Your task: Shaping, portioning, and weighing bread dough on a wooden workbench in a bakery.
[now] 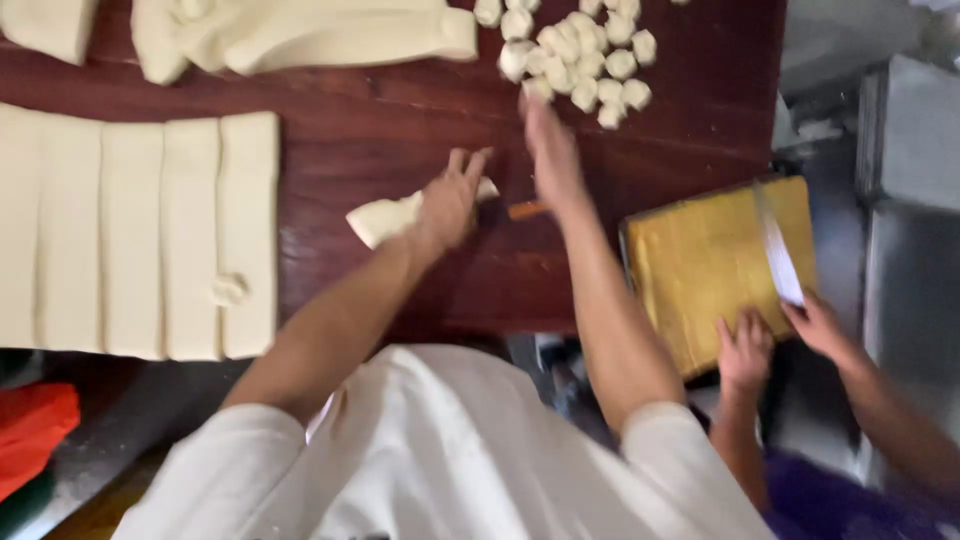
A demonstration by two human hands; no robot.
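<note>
A dough strip (385,217) is lying on the table (400,130) under the left hand (450,200), the right hand (552,155) reaching beside it toward a pile of dough pieces (580,60) behind. Cut slabs (135,235) are lying left; a co-worker's hands (745,350) are resting on a block (700,260) at right.

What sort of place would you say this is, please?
Probably a bakery or food workshop: a scored dough slab and small dough pieces lie on a dark wooden table, while another person cuts a yellow block.
</note>
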